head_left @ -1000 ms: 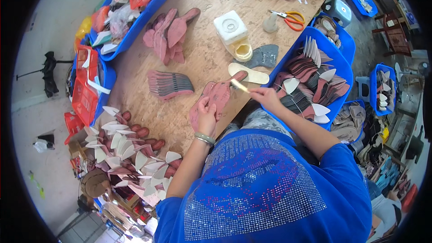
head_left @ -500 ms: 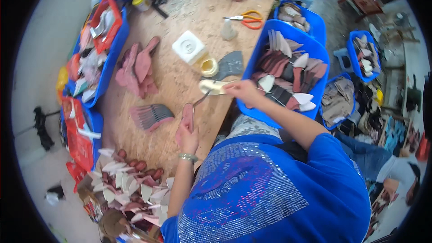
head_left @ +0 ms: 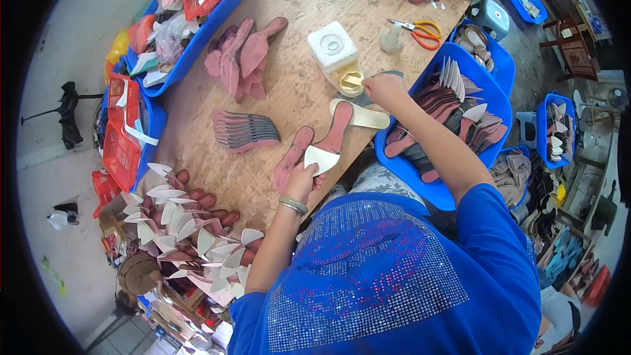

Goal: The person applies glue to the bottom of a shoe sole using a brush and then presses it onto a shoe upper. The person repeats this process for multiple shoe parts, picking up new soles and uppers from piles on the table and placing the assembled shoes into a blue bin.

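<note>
My left hand grips a reddish shoe insole by its white toe end, the narrow end pointing away from me. Beneath it, a cream insole lies crosswise on the table, and a pink insole lies just to the left. My right hand is closed, fingers pinched on a thin brush-like tool, mostly hidden. Its pale end is at the mouth of a small jar of yellowish paste. That jar stands against a white block-shaped container.
A fanned stack of insoles and a pink pile lie to the left. Orange-handled scissors are at the far right. A blue tub full of insoles stands beside the table; white-tipped insoles crowd the near left.
My right hand has moved from the cream insole up to the jar. My left hand now holds a white-tipped insole; the pink one lies on the table. The view has shifted.
</note>
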### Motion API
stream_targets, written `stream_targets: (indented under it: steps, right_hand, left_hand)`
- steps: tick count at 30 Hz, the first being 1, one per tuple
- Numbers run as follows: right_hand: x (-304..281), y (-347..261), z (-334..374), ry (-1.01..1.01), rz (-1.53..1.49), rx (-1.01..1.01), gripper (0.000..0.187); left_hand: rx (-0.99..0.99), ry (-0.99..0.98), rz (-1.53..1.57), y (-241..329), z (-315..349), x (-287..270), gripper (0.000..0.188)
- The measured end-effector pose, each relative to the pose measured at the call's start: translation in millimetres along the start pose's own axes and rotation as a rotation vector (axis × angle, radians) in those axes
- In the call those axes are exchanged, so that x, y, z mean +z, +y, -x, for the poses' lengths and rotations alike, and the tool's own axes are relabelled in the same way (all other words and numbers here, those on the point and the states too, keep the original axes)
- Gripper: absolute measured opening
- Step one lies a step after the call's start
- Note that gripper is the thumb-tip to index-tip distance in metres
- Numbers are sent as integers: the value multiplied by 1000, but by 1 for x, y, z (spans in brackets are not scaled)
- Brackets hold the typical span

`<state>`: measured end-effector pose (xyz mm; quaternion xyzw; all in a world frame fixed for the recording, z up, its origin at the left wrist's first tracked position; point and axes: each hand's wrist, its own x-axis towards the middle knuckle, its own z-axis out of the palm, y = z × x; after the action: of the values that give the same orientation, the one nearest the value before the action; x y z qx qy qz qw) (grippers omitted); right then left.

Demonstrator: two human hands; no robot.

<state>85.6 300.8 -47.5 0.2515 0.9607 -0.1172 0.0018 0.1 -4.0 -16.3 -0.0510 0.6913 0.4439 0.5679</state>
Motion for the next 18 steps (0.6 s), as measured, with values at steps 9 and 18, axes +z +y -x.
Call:
stream_targets:
  steps: [9,18]
  right_hand:
    - [2,4,24,-3,-1,-21,18]
    - [37,-13,123,-274,-974,339,24]
  left_hand:
    - [1,23,9,-8,0,-5,20]
    - [55,79,52,-1,-2,-13,20]
